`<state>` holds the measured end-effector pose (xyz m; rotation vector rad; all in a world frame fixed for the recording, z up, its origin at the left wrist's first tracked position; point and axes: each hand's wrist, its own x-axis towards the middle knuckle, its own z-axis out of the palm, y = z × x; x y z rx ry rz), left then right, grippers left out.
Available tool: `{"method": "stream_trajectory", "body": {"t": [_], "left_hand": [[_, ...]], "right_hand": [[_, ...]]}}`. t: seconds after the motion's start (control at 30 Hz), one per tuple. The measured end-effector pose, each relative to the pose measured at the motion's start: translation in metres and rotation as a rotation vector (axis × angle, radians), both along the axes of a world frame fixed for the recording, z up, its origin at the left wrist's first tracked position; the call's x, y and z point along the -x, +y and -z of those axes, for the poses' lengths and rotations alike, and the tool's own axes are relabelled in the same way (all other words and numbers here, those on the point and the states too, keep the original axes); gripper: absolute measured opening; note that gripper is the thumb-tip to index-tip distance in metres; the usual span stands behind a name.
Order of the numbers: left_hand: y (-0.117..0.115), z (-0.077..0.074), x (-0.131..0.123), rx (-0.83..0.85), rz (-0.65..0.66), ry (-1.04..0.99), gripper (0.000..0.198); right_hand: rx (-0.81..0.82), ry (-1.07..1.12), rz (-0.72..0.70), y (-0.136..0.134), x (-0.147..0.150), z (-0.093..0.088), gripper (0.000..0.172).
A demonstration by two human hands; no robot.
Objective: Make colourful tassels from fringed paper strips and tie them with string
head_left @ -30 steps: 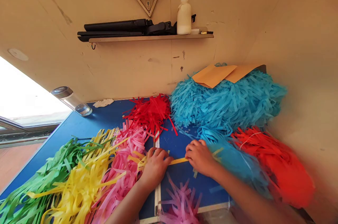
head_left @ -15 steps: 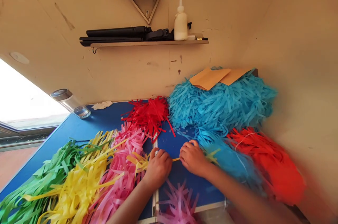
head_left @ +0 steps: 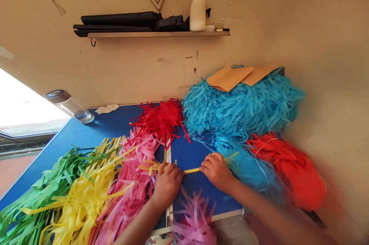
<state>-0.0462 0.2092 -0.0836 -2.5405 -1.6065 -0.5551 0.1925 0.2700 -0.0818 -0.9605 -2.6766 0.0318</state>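
Note:
Stretched between my two hands is a twisted yellow paper tassel (head_left: 191, 170), its loose strips poking out past both fists. My left hand (head_left: 168, 179) is closed around one side of it, just right of the pink paper strips (head_left: 137, 175). Closed on the other side is my right hand (head_left: 217, 172), near the light blue tassels (head_left: 242, 164). The twisted middle part shows bare in the gap between the hands. Below, a pale purple tassel (head_left: 196, 218) lies at the table's near edge. To the left are heaps of yellow strips (head_left: 80, 202) and green strips (head_left: 43, 195).
Against the wall sits a large blue fringe pile (head_left: 239, 110) with orange paper pieces (head_left: 230, 77) on top. Red tassels (head_left: 164, 118) lie beside it, orange-red ones (head_left: 300, 175) at right. A glass bottle (head_left: 77, 112) stands far left. The shelf (head_left: 158, 34) holds a glue bottle (head_left: 198, 10).
The view has tilted down and shifted slightly. My hands have moved slightly apart, and more of the twisted yellow middle shows between them.

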Motion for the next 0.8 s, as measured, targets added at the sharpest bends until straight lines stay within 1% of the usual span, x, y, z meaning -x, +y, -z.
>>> {"method": "stream_trajectory", "body": {"t": [0.1, 0.2, 0.27, 0.37, 0.5, 0.63, 0.8], "left_hand": [[-0.002, -0.002, 0.005, 0.088, -0.038, -0.057, 0.018], [-0.001, -0.002, 0.011, 0.2, -0.1, -0.213, 0.019], [0.0, -0.001, 0.014, 0.263, -0.137, -0.303, 0.018], [0.001, 0.001, 0.015, 0.294, -0.168, -0.338, 0.016], [0.0, -0.001, 0.011, 0.267, -0.199, -0.315, 0.019], [0.003, -0.008, 0.006, 0.254, -0.23, -0.256, 0.019], [0.013, -0.019, 0.0, 0.326, -0.28, -0.141, 0.011]], "right_hand": [[0.168, 0.079, 0.076, 0.007, -0.004, 0.0, 0.014], [0.333, 0.164, 0.189, 0.013, -0.008, -0.002, 0.011], [0.401, 0.222, 0.222, 0.014, -0.01, -0.002, 0.012], [0.413, 0.256, 0.205, 0.014, -0.015, -0.001, 0.012], [0.372, 0.253, 0.174, 0.012, -0.017, 0.001, 0.011], [0.393, 0.211, 0.228, 0.015, -0.011, 0.0, 0.013], [0.421, 0.063, 0.321, 0.02, 0.002, -0.01, 0.014]]}}
